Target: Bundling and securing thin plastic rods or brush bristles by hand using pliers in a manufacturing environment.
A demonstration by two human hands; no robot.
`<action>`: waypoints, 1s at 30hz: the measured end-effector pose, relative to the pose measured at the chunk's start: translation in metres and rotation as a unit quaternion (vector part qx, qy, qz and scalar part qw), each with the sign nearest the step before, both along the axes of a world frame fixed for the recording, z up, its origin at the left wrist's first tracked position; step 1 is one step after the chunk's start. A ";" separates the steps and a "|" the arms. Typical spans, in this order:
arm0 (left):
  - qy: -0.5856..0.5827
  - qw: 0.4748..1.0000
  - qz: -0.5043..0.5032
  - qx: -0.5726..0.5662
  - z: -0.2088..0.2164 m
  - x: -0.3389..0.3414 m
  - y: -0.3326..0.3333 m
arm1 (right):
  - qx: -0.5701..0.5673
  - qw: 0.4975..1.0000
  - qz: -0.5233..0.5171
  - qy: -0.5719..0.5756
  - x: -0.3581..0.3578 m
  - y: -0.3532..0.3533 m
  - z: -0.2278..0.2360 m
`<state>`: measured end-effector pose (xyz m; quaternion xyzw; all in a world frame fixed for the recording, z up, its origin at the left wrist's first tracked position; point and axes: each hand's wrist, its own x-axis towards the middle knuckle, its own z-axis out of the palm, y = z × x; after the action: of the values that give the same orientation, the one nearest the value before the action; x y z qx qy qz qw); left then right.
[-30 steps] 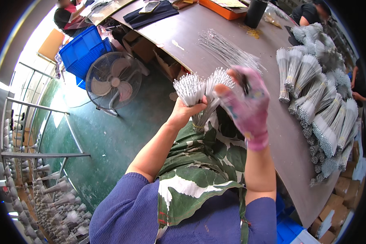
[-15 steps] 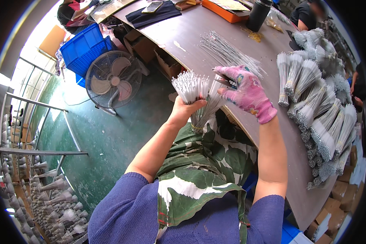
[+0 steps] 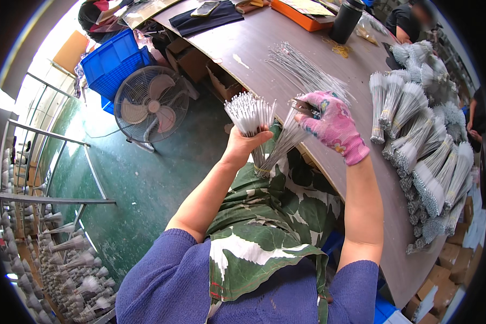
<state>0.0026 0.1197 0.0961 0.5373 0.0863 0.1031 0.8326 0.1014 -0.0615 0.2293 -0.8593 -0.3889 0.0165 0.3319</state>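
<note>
My bare left hand [image 3: 244,147] is closed round a bundle of thin wire brushes [image 3: 249,114] with white bristle ends upward. The bundle's lower end rests on my leaf-print apron [image 3: 264,262]. Some brushes [image 3: 287,141] fan away from the rest toward my right hand [image 3: 332,127], which wears a pink flowered glove. Its fingers are curled round a small dark metal tool [image 3: 303,107], perhaps pliers or nippers; the glove hides most of it. The tool's tip is by the tops of the fanned brushes.
Loose wire brushes [image 3: 308,70] lie on the table [image 3: 237,59]. Many tied bundles [image 3: 416,140] are piled to its right. A black bottle [image 3: 346,21] and an orange box [image 3: 297,15] stand at the back. A floor fan [image 3: 153,105] and blue crates [image 3: 113,65] are at left.
My right hand has shifted slightly right with the tool. The right-hand brushes have spread away from the part in my left hand, opening a gap between them. My left hand has barely moved.
</note>
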 end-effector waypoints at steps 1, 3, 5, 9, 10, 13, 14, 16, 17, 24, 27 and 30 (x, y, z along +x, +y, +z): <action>0.000 1.000 0.001 0.001 0.000 0.000 0.000 | 0.000 1.000 0.000 0.000 0.000 0.000 0.000; -0.001 1.000 -0.001 -0.004 0.002 0.000 0.000 | -0.008 1.000 0.003 -0.011 0.000 0.001 0.001; -0.002 1.000 -0.003 -0.007 0.002 0.000 -0.001 | -0.005 1.000 0.011 -0.010 -0.001 0.001 0.002; -0.007 0.999 -0.020 0.038 0.005 0.001 -0.002 | 0.137 0.976 0.009 0.170 0.003 0.014 0.004; -0.013 0.998 -0.033 0.054 0.007 0.000 -0.004 | 0.138 0.976 0.007 0.170 0.004 0.021 0.008; 0.000 0.995 -0.063 0.073 0.010 -0.001 -0.004 | 0.361 0.917 0.065 0.158 0.001 0.052 0.018; 0.001 0.995 -0.063 0.075 0.011 -0.002 -0.004 | 0.246 0.957 0.059 0.139 0.000 0.061 0.013; 0.007 0.991 -0.080 0.111 0.014 -0.002 -0.005 | 0.106 0.993 0.029 -0.042 0.000 0.066 -0.007; 0.005 0.991 -0.079 0.111 0.013 0.000 -0.002 | 0.106 0.993 0.031 -0.044 0.005 0.059 -0.011; -0.044 0.989 -0.100 -0.098 0.005 -0.003 0.006 | 0.121 0.958 0.108 0.238 0.009 0.038 -0.008; -0.017 0.992 -0.081 -0.096 0.000 -0.001 0.011 | 0.104 0.963 0.067 0.240 0.010 0.037 -0.002; -0.026 0.992 -0.062 -0.109 -0.007 -0.001 0.013 | 0.092 0.954 0.077 0.276 0.008 0.035 0.002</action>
<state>0.0014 0.1328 0.0896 0.4447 0.0422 0.0552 0.8930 0.1097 -0.0264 0.2315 -0.7545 -0.3468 0.2424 0.5017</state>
